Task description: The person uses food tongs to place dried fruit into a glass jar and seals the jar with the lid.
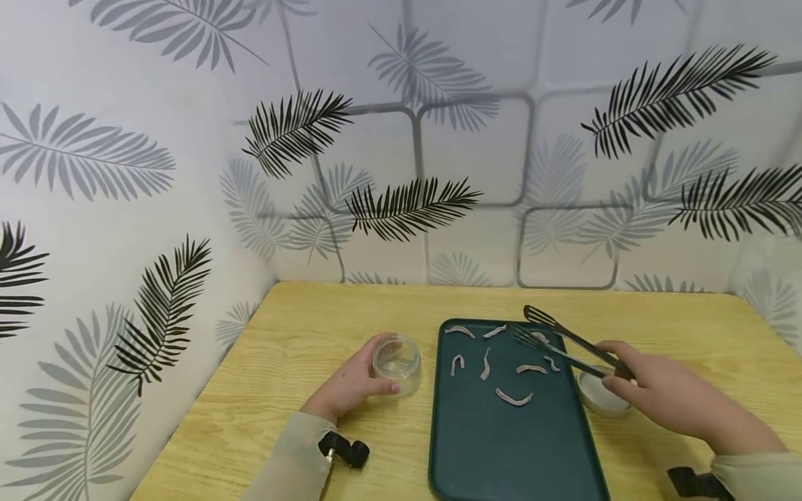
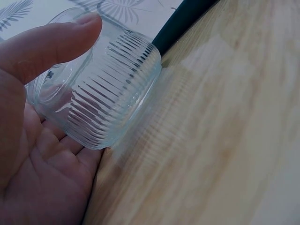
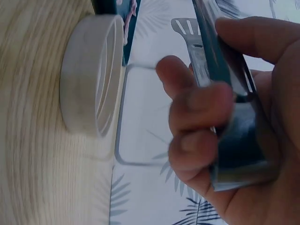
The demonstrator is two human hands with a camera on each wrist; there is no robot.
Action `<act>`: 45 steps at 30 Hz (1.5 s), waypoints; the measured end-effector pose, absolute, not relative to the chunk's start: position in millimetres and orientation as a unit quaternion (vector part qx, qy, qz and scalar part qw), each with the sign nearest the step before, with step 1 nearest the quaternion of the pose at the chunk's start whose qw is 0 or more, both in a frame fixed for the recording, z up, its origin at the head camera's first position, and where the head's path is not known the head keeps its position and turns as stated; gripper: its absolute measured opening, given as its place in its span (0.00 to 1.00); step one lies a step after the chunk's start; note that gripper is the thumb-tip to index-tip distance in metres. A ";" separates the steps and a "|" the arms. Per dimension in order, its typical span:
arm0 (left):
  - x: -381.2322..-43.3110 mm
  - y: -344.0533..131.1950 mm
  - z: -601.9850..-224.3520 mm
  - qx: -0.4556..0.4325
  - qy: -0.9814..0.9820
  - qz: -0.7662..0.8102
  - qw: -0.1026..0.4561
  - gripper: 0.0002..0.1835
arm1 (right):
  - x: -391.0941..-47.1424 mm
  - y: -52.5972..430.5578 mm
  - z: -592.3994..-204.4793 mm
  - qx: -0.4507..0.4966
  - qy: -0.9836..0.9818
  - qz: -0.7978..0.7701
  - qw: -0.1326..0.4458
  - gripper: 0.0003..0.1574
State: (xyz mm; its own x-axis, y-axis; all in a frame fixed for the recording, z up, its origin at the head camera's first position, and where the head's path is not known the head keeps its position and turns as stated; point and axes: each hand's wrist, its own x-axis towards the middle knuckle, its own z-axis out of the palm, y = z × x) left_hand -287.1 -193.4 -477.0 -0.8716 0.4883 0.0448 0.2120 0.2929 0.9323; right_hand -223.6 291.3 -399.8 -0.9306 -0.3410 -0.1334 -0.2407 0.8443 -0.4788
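By the left hand a glass jar is gripped on the wooden table, beside a green tray where thin strips are scattered, while tongs, spread over the tray's far right corner, are grasped near a white dish by the right hand.

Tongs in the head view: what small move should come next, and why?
Probably ease the tongs onto one of the far strips: the right hand holds them spread over that end of the tray, no strip visibly gripped, and the left hand holds the jar.
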 end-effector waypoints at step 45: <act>-284.9 -190.3 -476.1 0.218 0.788 0.560 0.133 0.46 | -234.1 257.0 -404.6 -0.252 0.944 -0.187 0.097 0.27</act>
